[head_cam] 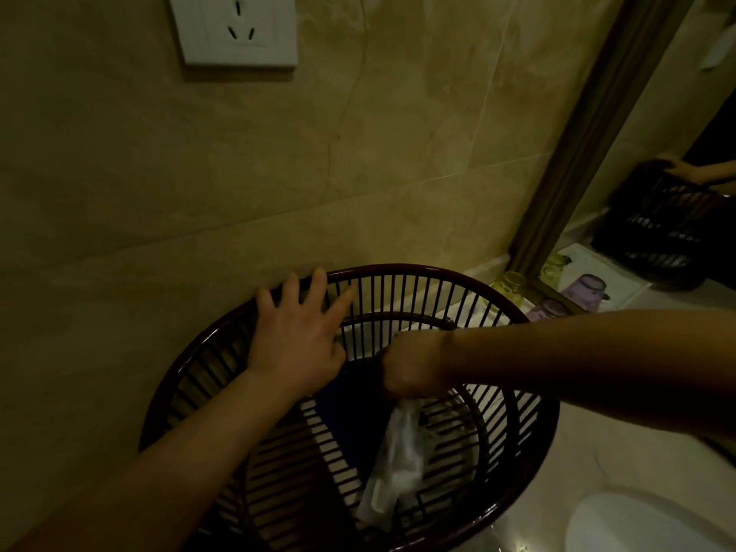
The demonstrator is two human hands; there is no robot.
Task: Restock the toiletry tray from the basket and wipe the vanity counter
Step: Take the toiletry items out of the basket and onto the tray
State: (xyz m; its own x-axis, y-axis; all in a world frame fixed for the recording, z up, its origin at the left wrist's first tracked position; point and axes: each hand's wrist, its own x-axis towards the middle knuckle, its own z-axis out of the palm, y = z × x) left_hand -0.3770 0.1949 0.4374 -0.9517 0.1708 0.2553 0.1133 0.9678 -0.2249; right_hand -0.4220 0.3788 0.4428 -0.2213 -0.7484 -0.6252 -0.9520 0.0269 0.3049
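Note:
A dark red slatted basket [529,444] stands on the pale vanity counter [589,444] against the tiled wall. My left hand [296,332] lies flat with fingers spread on the basket's far-left rim, holding nothing. Over the basket's middle, my right hand [410,366] is closed on a white crinkly plastic packet [398,456] that hangs down inside. A dark blue item [342,408] lies in the basket beside it. Behind the basket, part of a white tray [470,308] shows through the slats.
A yellow glass [507,286] and a purple glass [547,310] stand upside down at the back right by the framed mirror [577,153]. A white sink basin [637,523] lies at the bottom right. A wall socket [237,29] sits high on the wall.

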